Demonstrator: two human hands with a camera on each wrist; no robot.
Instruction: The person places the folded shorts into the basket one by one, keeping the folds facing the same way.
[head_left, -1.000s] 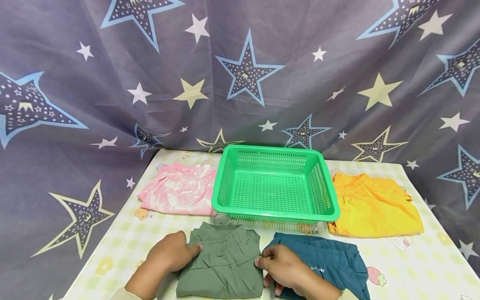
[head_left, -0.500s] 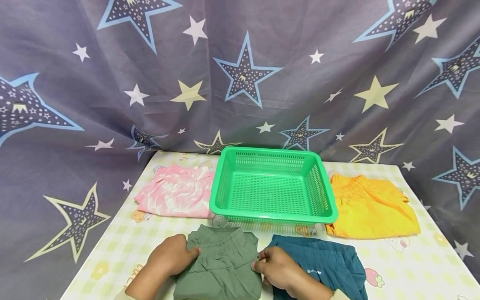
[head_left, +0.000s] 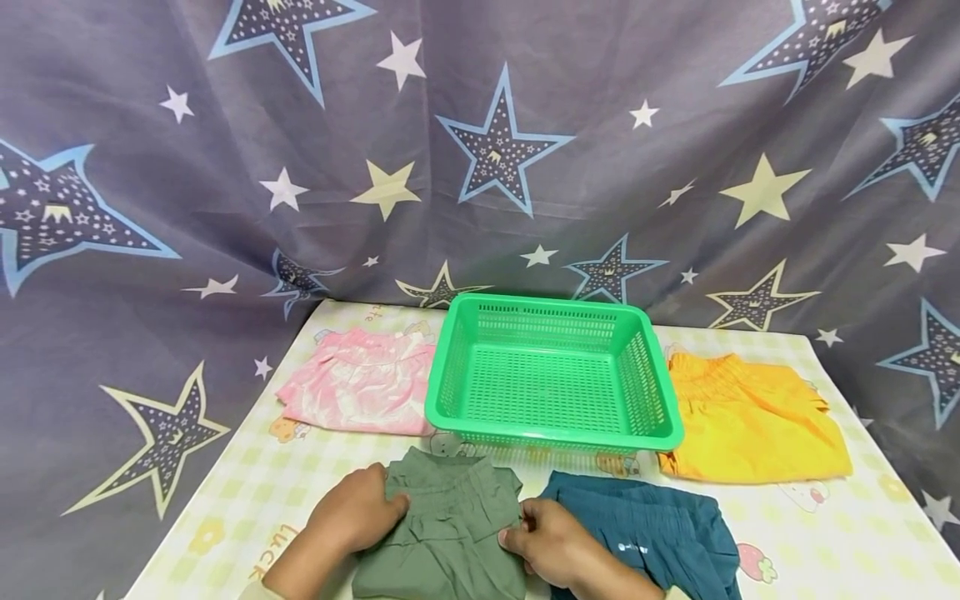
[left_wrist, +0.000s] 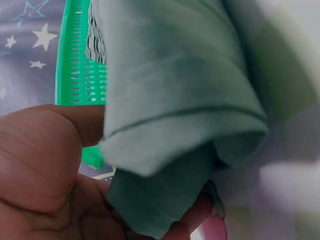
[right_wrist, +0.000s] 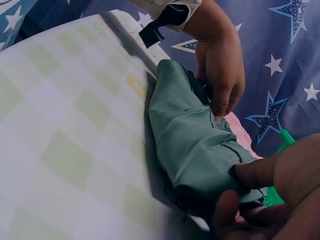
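Folded olive-green shorts (head_left: 442, 542) with a gathered elastic waistband lie at the front of the table. My left hand (head_left: 358, 512) holds their left edge, thumb on top; in the left wrist view its fingers go under the cloth (left_wrist: 175, 75). At the right edge, my right hand (head_left: 553, 543) pinches the same shorts between thumb and fingers, as the right wrist view also shows. Folded dark teal shorts (head_left: 645, 525) lie just right of the green pair, partly hidden behind my right hand and forearm.
A green plastic basket (head_left: 555, 439) with nothing in it stands at the back middle. Pink folded shorts (head_left: 360, 383) lie left of it, yellow folded shorts (head_left: 757, 425) right of it. A star-patterned curtain (head_left: 480, 233) hangs behind the checked tablecloth (head_left: 225, 517).
The right hand's fingers have drawn in slightly onto the green shorts' right edge. The left hand keeps its place on the left edge. The head view has shifted a little.
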